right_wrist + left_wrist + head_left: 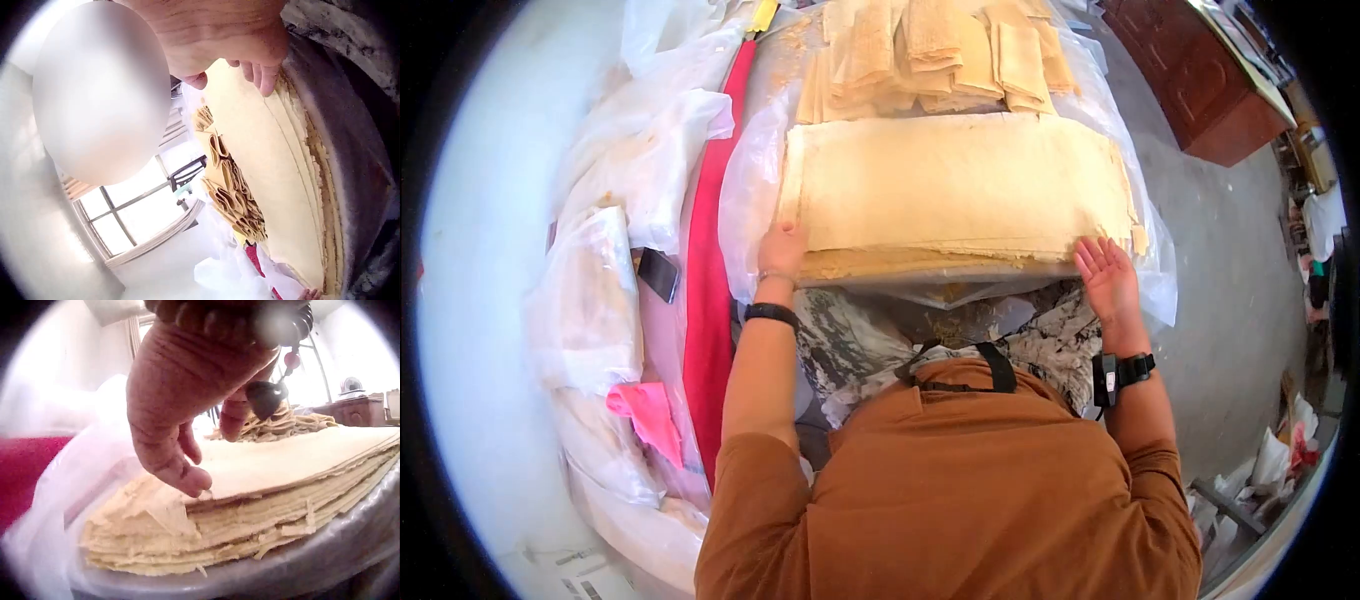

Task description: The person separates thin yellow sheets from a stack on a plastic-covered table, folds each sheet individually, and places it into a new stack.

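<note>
Left hand (783, 250): we see it relaxed and gripping nothing, lying on the near left corner of the stack of sheets (960, 180). In the left wrist view its thumb tip touches the top sheet right at the corner.
Right hand (1105, 272): released, fingers (265, 75) straight and spread, set against the near right corner of the stack and holding nothing.
Stack of sheets: it spans between our two hands and runs away from the fingertips, its ragged near edge level with both hands.
Clear plastic (750, 190): under the stack, bunching out just outside the left hand.
Folded sheets (940, 55): piled past the stack's far edge, well beyond both hands.
Red cloth (712, 270): a long strip just left of the left wrist.
Wooden cabinet (1200, 90): well beyond the right hand, further to the right.
</note>
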{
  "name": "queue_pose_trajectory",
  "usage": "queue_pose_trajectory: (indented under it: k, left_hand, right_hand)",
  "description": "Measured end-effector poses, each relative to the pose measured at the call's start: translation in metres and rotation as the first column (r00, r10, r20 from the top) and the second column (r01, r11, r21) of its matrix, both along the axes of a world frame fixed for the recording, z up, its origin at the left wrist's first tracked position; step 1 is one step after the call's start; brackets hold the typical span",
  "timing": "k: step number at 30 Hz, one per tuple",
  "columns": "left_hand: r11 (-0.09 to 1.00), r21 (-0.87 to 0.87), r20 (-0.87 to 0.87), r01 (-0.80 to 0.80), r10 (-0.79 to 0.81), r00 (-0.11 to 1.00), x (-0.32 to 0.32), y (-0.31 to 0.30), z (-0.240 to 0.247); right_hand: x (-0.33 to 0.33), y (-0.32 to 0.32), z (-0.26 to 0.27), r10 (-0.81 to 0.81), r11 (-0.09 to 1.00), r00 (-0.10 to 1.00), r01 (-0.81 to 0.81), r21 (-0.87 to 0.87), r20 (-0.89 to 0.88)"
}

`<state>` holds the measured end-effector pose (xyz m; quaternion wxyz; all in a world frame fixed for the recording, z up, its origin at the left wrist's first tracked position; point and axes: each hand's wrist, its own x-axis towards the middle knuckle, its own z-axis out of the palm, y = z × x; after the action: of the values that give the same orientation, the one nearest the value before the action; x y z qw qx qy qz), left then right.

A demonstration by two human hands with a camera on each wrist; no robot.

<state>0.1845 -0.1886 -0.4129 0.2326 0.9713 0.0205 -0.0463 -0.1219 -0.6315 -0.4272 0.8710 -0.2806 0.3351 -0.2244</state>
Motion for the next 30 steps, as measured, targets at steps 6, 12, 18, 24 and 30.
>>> queue_pose_trajectory:
  k: [6, 12, 18, 24, 30]
  left_hand:
    - [0.922, -0.358, -0.245, -0.151, 0.064, 0.967, 0.009, -0.028, 0.000]
    - [0.900, 0.074, 0.504, 0.430, -0.406, 0.763, -0.046, -0.106, 0.071]
    - [0.583, 0.291, 0.517, 0.759, -0.763, 0.388, -0.119, -0.192, 0.076]
    - [0.487, 0.232, 0.514, 0.842, -0.796, 0.319, -0.153, -0.217, 0.066]
    - [0.671, 0.245, 0.504, 0.700, -0.705, 0.500, -0.116, -0.169, 0.098]
  right_hand:
    - [0.022, -0.005, 0.001, -0.004, 0.989, 0.998, 0.014, 0.146, -0.064]
    - [0.027, -0.014, -0.024, 0.094, 0.992, 0.986, -0.081, 0.098, -0.140]
    - [0.034, -0.003, -0.012, 0.134, 0.987, 0.945, -0.154, -0.046, -0.299]
    - [0.034, -0.002, -0.001, 0.158, 0.983, 0.939, -0.177, -0.038, -0.305]
    - [0.035, -0.006, -0.001, 0.137, 0.990, 0.967, -0.129, 0.047, -0.215]
